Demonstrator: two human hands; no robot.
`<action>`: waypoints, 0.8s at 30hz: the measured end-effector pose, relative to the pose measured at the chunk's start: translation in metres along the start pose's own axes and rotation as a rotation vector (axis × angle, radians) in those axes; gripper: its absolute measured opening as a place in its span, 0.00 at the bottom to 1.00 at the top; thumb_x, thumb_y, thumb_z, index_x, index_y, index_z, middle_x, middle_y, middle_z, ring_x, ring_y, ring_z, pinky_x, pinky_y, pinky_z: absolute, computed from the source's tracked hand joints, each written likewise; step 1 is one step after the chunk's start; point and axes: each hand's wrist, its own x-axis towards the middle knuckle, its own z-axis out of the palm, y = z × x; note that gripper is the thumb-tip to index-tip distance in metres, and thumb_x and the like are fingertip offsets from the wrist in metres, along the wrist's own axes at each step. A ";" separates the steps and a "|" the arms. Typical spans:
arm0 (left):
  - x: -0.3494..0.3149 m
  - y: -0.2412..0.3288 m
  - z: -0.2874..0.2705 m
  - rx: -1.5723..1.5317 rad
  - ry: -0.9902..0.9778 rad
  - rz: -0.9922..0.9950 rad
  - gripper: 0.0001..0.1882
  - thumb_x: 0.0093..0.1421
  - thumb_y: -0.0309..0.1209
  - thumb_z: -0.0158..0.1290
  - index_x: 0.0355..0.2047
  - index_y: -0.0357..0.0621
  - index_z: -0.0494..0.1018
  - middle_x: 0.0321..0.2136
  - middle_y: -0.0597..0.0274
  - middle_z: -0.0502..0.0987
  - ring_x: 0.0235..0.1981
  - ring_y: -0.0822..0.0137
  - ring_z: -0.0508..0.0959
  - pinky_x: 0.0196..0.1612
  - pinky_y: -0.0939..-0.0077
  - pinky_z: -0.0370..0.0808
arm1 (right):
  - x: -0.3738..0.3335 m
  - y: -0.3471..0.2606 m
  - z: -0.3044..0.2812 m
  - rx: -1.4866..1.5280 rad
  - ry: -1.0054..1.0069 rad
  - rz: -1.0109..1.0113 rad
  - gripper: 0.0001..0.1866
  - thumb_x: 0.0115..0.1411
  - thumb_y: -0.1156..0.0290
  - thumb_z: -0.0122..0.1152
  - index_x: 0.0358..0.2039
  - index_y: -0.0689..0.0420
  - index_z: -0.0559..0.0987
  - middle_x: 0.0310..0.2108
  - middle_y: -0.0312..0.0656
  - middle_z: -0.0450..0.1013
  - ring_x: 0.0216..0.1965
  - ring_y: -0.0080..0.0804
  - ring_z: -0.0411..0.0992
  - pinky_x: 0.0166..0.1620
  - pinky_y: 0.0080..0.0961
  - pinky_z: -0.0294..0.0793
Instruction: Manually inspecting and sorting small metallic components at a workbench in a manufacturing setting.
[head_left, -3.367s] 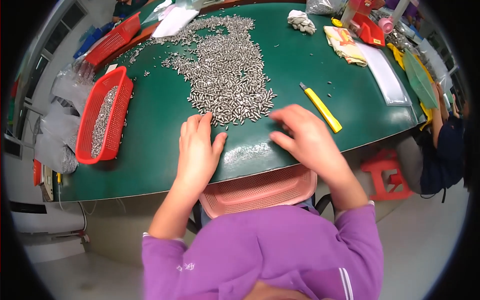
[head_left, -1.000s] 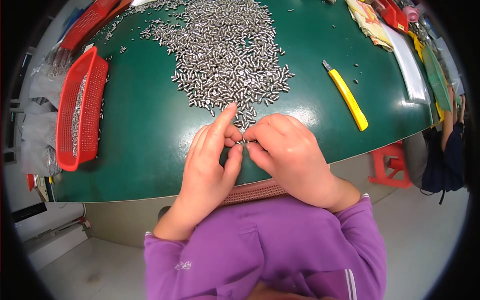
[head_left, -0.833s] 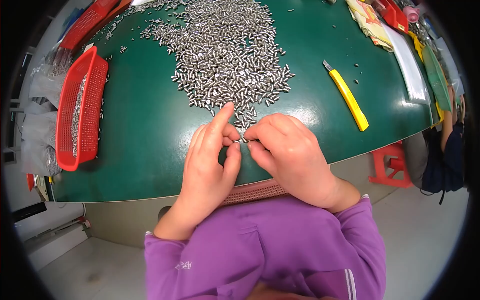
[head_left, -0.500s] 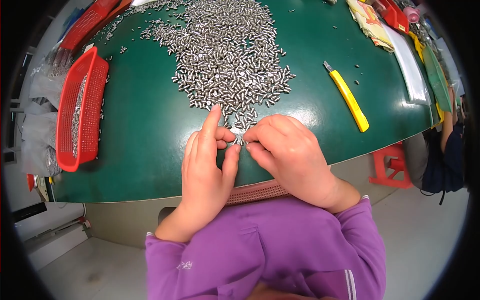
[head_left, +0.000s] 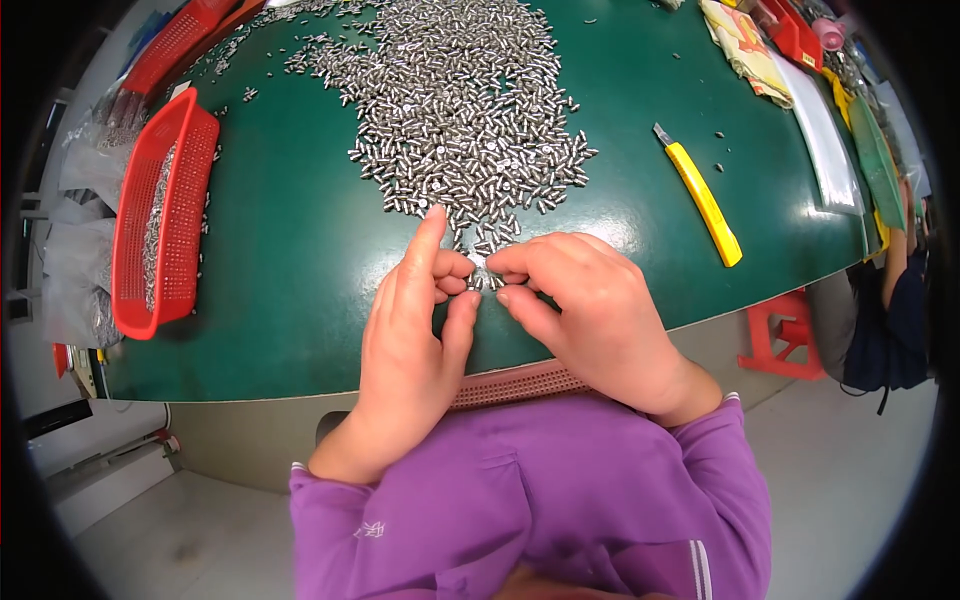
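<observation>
A big heap of small silver metal pins (head_left: 460,120), each with a pointed-looking end, spreads over the green table and narrows toward my hands. My left hand (head_left: 405,320) has its index finger stretched toward the heap, while its thumb and bent fingers close on a few pins at the heap's near tip. Facing it, my right hand (head_left: 590,300) pinches at the same spot, with thumb and forefinger around pins (head_left: 493,282) there. My fingers partly hide how many pins each hand holds.
On the left stands a red perforated basket (head_left: 180,240) with more pins inside. A yellow utility knife (head_left: 705,205), blade out, lies to the right. Clear plastic bags (head_left: 820,150) and a patterned cloth (head_left: 745,50) lie at the far right. A red stool (head_left: 785,335) stands beyond the table edge.
My right thumb and forefinger have parted slightly, and more pins show between them. My left hand has hardly moved. The whole view has shifted a little.
</observation>
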 end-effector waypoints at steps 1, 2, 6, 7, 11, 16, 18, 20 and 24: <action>0.001 0.000 0.000 -0.020 -0.001 -0.017 0.42 0.57 0.14 0.59 0.71 0.39 0.57 0.39 0.56 0.78 0.38 0.61 0.77 0.44 0.67 0.77 | 0.000 0.000 0.000 0.000 0.001 0.000 0.14 0.52 0.78 0.69 0.40 0.58 0.80 0.36 0.44 0.78 0.38 0.47 0.76 0.42 0.39 0.77; 0.002 0.000 -0.001 -0.020 -0.001 -0.017 0.42 0.57 0.14 0.59 0.71 0.39 0.57 0.39 0.56 0.78 0.38 0.61 0.77 0.44 0.67 0.77 | 0.000 0.000 0.001 -0.009 0.005 -0.002 0.13 0.52 0.78 0.68 0.40 0.59 0.80 0.36 0.44 0.77 0.38 0.47 0.76 0.42 0.39 0.77; 0.005 0.002 -0.004 -0.062 -0.031 -0.031 0.41 0.57 0.12 0.58 0.70 0.39 0.58 0.39 0.56 0.78 0.37 0.62 0.78 0.42 0.68 0.78 | 0.001 -0.001 0.001 -0.032 0.005 -0.002 0.13 0.52 0.78 0.68 0.39 0.59 0.80 0.35 0.44 0.77 0.38 0.47 0.76 0.41 0.40 0.77; 0.006 0.002 -0.004 -0.064 -0.033 -0.031 0.41 0.56 0.12 0.58 0.70 0.39 0.59 0.39 0.56 0.78 0.37 0.62 0.78 0.41 0.68 0.78 | 0.001 -0.001 0.001 -0.032 0.005 -0.002 0.13 0.52 0.78 0.68 0.39 0.59 0.80 0.35 0.44 0.77 0.38 0.47 0.76 0.41 0.40 0.77; 0.008 0.002 -0.006 -0.055 -0.071 -0.024 0.41 0.55 0.11 0.57 0.69 0.39 0.60 0.38 0.56 0.77 0.37 0.61 0.77 0.42 0.67 0.78 | 0.002 -0.002 0.000 -0.031 -0.012 -0.002 0.13 0.52 0.78 0.68 0.39 0.59 0.80 0.35 0.44 0.77 0.38 0.47 0.76 0.41 0.40 0.77; 0.006 0.001 -0.004 -0.044 -0.077 0.001 0.42 0.54 0.10 0.57 0.70 0.39 0.59 0.37 0.57 0.77 0.39 0.59 0.77 0.45 0.65 0.77 | 0.003 -0.003 -0.002 -0.026 -0.042 -0.005 0.13 0.51 0.78 0.69 0.39 0.59 0.80 0.34 0.45 0.76 0.38 0.48 0.75 0.41 0.41 0.76; 0.006 0.002 -0.003 -0.050 -0.069 0.001 0.42 0.54 0.11 0.57 0.70 0.38 0.59 0.37 0.57 0.77 0.39 0.60 0.77 0.44 0.66 0.77 | 0.003 -0.003 -0.001 -0.046 -0.045 -0.011 0.12 0.51 0.79 0.69 0.37 0.60 0.80 0.34 0.45 0.76 0.37 0.48 0.75 0.40 0.42 0.76; 0.006 0.002 -0.004 -0.052 -0.058 0.000 0.42 0.54 0.11 0.57 0.70 0.38 0.59 0.37 0.57 0.77 0.39 0.60 0.78 0.43 0.66 0.77 | 0.004 -0.004 -0.002 -0.032 -0.043 -0.011 0.11 0.51 0.79 0.68 0.37 0.59 0.80 0.33 0.45 0.75 0.37 0.48 0.75 0.40 0.42 0.76; 0.007 0.002 -0.002 -0.053 -0.037 -0.001 0.41 0.55 0.12 0.59 0.69 0.38 0.59 0.36 0.57 0.77 0.36 0.62 0.78 0.41 0.68 0.78 | 0.004 -0.002 -0.001 0.002 -0.024 -0.017 0.10 0.52 0.79 0.68 0.35 0.59 0.79 0.31 0.45 0.74 0.35 0.49 0.74 0.39 0.42 0.75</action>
